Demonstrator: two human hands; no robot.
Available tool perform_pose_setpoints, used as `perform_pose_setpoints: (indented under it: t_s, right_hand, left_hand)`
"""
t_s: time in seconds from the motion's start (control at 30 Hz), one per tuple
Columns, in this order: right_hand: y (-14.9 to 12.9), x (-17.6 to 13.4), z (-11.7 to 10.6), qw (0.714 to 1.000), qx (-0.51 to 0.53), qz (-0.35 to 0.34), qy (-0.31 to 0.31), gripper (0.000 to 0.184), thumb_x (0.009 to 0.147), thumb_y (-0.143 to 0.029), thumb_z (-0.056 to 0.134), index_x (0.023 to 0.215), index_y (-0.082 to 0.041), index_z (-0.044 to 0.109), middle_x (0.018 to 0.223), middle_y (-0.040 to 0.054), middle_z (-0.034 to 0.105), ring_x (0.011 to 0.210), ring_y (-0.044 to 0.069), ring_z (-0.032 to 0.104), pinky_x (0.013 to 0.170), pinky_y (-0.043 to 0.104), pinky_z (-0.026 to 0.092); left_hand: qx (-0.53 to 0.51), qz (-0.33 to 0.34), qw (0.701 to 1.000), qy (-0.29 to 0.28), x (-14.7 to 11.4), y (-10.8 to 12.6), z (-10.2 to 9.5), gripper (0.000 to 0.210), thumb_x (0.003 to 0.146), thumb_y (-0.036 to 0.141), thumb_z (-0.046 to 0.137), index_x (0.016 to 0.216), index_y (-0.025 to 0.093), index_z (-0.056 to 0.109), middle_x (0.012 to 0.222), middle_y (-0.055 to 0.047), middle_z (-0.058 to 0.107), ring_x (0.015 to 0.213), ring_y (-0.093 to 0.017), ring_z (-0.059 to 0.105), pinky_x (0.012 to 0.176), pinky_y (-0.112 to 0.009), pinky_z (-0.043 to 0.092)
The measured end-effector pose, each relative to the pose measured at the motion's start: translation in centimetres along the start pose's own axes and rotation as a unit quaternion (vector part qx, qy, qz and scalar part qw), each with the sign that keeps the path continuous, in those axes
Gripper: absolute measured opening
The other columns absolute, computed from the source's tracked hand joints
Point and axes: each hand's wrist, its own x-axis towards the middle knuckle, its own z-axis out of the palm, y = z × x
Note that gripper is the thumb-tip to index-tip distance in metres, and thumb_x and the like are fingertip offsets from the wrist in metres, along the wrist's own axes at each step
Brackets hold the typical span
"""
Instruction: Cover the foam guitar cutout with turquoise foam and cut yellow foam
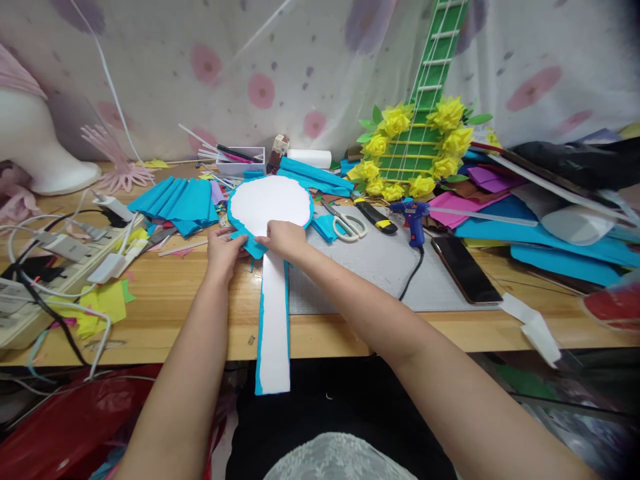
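Note:
A white cutout board, round at the top with a long straight neck, lies on the table. Blue crepe paper wraps round its rim and shows along the neck's edges. The neck's lower end juts past the table's front edge. At the round part's lower left, my left hand pinches a loose flap of the crepe paper. My right hand is closed at the same flap, its thumb against the paper where the neck joins the round part. Its other fingers are curled and partly hidden.
Scissors, a utility knife, a blue glue gun and a phone lie to the right on a grey mat. Behind stands a green guitar shape with yellow flowers. Power strips and cables crowd the left.

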Motion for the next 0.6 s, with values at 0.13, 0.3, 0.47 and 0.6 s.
perform_pose_setpoints:
  t_s: [0.13,0.3,0.47,0.6]
  right_hand:
    - [1.0,0.0,1.6,0.987,-0.019,-0.095,0.127,0.037,0.088,-0.046,0.052,0.108,-0.016,0.058,0.108,0.0112,0.062,0.103,0.024,0.051,0.084,0.034,0.041]
    - [2.0,-0.1,3.0,0.978,0.005,-0.123,0.167,0.039,0.087,-0.046,0.053,0.113,-0.016,0.055,0.114,0.0119,0.054,0.106,0.025,0.044,0.09,0.034,0.035]
    - [2.1,0.0,3.1,0.975,0.029,-0.119,0.184,0.044,0.087,-0.047,0.053,0.117,-0.016,0.054,0.118,0.0116,0.052,0.109,0.025,0.041,0.093,0.034,0.033]
    - [1.9,-0.1,3.1,0.978,0.027,-0.103,0.178,0.044,0.087,-0.047,0.052,0.118,-0.016,0.053,0.119,0.0127,0.051,0.11,0.026,0.041,0.094,0.036,0.033]
  left_hand:
    - [0.003,-0.002,1.0,0.001,0.0,0.0,0.0,0.041,0.058,0.006,0.067,0.09,0.018,0.044,0.063,0.005,0.058,0.045,-0.008,0.052,0.052,-0.03,0.054]
    - [0.023,0.026,0.999,0.018,0.8,-1.0,0.0,0.041,0.063,0.016,0.07,0.091,0.021,0.041,0.071,0.002,0.06,0.055,-0.012,0.059,0.055,-0.031,0.054]
    - [0.085,0.123,0.988,0.029,2.2,-2.6,-0.2,0.057,0.054,0.018,0.08,0.092,0.022,0.038,0.084,0.0,0.062,0.081,-0.015,0.065,0.076,-0.03,0.053]
    - [0.073,0.121,0.99,0.029,2.5,-2.9,-0.2,0.059,0.053,0.015,0.08,0.094,0.022,0.039,0.083,0.0,0.061,0.082,-0.016,0.066,0.08,-0.031,0.053]
